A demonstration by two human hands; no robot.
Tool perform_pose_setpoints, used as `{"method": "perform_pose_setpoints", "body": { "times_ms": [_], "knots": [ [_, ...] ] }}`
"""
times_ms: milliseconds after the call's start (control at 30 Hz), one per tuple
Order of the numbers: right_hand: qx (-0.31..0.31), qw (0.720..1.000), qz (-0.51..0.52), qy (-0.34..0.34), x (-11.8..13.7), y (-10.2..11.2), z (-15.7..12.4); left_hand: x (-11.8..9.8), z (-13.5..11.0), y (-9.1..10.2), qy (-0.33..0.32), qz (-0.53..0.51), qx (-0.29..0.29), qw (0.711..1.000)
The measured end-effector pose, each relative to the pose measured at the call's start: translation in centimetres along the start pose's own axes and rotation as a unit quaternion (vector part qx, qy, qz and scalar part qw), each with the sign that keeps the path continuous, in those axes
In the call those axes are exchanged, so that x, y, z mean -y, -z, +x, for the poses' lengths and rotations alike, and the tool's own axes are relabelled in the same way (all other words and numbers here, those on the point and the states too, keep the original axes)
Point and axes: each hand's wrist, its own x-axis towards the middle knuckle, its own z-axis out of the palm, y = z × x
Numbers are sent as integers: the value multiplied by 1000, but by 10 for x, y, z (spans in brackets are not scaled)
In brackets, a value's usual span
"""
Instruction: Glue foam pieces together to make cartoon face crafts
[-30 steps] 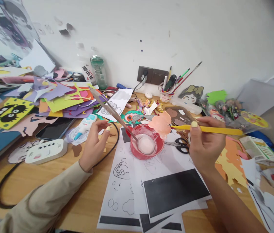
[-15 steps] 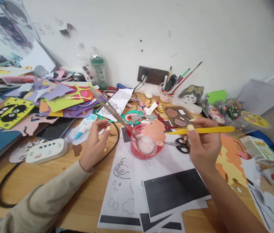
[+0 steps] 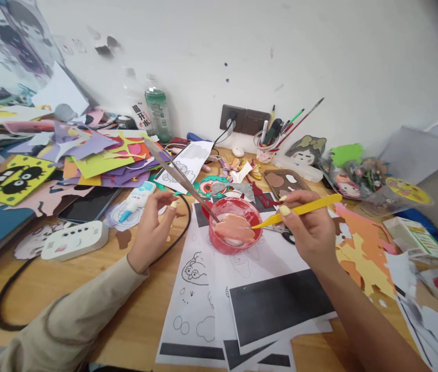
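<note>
Lowered since the earlier frame: orange cutout (image 3: 234,227), now inside the red bowl (image 3: 242,207) over white paste (image 3: 233,241), at the yellow tweezers' (image 3: 304,208) tip. Right hand (image 3: 314,237): fingers pinching tweezers. Left hand (image 3: 149,235): fingers parted. Long stick (image 3: 182,178) leans in bowl.

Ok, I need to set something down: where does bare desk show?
Bare wood shows between the left sleeve and the printed sheets, and between that sleeve and the white box. It is crowded around the red bowl, where the right hand holds yellow tweezers, and at back left under coloured scraps.
</note>
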Motion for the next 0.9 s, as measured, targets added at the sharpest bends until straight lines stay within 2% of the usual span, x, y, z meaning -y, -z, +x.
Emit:
{"method": "perform_pose_setpoints", "body": {
  "times_ms": [167, 633, 900],
  "knots": [
    [37, 998, 37, -35, 2, -1, -2, 0, 0, -1, -3, -1, 0, 1000],
    [51, 995, 75, -39, 9, -2, -5, 1, 0, 1, 0, 1, 0, 1000],
    [8, 999, 48, -23, 8, -2, -1, 0, 0, 1, -2, -1, -1, 1000]
  ]
}}
